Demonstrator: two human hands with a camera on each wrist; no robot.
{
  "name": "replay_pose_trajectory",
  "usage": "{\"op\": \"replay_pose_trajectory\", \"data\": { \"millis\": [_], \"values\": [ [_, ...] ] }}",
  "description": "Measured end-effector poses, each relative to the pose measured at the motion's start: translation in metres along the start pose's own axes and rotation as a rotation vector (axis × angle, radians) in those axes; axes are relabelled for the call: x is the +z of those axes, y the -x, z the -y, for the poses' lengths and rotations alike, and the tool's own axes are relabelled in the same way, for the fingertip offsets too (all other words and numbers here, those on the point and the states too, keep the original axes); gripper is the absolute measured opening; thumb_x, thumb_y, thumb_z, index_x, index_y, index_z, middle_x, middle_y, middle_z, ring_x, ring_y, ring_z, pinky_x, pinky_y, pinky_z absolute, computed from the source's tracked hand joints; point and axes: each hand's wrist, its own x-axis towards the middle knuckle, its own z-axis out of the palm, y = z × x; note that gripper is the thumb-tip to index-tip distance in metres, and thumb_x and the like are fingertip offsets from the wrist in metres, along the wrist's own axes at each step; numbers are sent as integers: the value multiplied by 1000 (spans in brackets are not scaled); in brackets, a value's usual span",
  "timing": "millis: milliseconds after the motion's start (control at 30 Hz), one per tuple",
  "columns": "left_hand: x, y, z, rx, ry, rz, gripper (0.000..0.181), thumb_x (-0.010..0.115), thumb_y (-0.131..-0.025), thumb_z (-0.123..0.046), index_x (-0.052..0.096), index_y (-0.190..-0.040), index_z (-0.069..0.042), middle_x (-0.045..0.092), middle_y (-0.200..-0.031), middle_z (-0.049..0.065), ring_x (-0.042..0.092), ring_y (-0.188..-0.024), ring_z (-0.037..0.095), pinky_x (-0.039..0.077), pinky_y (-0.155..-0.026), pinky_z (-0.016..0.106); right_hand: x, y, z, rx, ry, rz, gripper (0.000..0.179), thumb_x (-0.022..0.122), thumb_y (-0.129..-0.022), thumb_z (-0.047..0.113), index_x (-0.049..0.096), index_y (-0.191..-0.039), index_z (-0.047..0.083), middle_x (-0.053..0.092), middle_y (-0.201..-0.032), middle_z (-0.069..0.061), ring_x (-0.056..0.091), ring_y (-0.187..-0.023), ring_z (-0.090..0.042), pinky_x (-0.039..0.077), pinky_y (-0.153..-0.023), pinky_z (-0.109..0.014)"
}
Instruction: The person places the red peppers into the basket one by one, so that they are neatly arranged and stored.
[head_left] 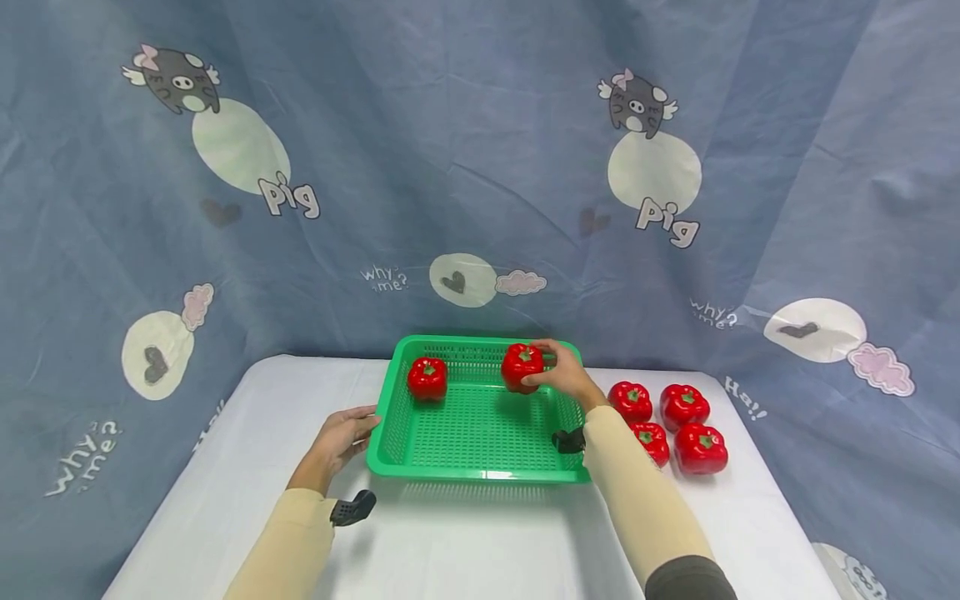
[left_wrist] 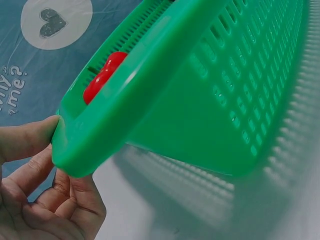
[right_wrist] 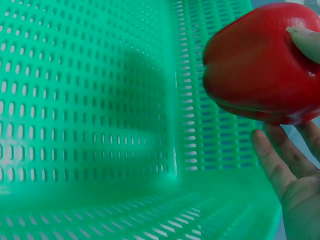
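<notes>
A green plastic basket (head_left: 480,477) with slotted walls sits on the white table. My left hand (head_left: 348,435) pinches the basket's left rim, with the thumb on top and the fingers beneath in the left wrist view. Over the basket's back right part, my right hand (head_left: 564,372) grips a red bell pepper (head_left: 521,367) by its side. The right wrist view shows that held pepper (right_wrist: 260,65) raised above the basket floor, its shadow falling on the slots. Another red bell pepper (head_left: 428,378) rests inside the basket at the back left.
Several red bell peppers (head_left: 684,407) stand grouped on the table to the right of the basket, one partly behind the right sleeve (head_left: 637,492). A blue patterned cloth (head_left: 480,167) hangs behind the white table (head_left: 450,550).
</notes>
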Motion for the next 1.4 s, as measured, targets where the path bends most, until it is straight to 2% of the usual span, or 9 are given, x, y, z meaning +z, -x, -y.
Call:
{"op": "replay_pose_trajectory", "data": {
  "millis": [333, 600, 800, 933, 1100, 1400],
  "values": [
    [-1, -1, 3, 0, -4, -2, 45, 58, -96, -13, 49, -136, 5, 65, -102, 3, 59, -86, 13, 48, -76, 26, 23, -14, 0, 41, -39, 6, 65, 79, -76, 4, 48, -134, 2, 50, -136, -18, 50, -122, -37, 50, -93, -47],
    [0, -3, 4, -8, 19, -1, 44, 58, -96, -12, 49, -136, 5, 66, -99, 0, 60, -85, 11, 49, -74, 25, 40, -22, -6, 63, -61, 12, 64, 80, -77, 3, 51, -134, 5, 52, -135, -15, 52, -119, -34, 51, -92, -45],
    [0, -1, 3, -21, 31, -6, 46, 58, -95, -11, 48, -136, 4, 66, -99, 0, 60, -84, 11, 49, -73, 25, 53, -27, 3, 77, -45, 38, 66, 82, -74, 4, 54, -134, 8, 53, -134, -13, 53, -119, -34, 52, -90, -45],
    [0, -2, 3, -5, 24, -6, 45, 57, -95, -11, 48, -136, 5, 68, -98, 1, 62, -83, 9, 50, -72, 24, 62, -32, 6, 91, -34, 35, 66, 82, -74, 3, 54, -134, 8, 54, -134, -12, 52, -120, -33, 52, -91, -45],
    [1, -1, 5, 5, 25, -5, 43, 58, -95, -10, 49, -135, 5, 69, -99, 3, 63, -82, 10, 50, -71, 25, 74, -36, -1, 91, -38, 29, 67, 81, -74, 1, 54, -134, 8, 54, -133, -14, 51, -121, -33, 51, -92, -45],
    [-1, 1, 3, 3, 24, -13, 44, 59, -94, -11, 50, -135, 3, 69, -104, 6, 63, -83, 11, 49, -72, 25, 95, -38, -3, 92, -51, 4, 69, 81, -75, 2, 50, -138, 7, 50, -137, -14, 52, -120, -35, 51, -91, -45]
  ]
}}
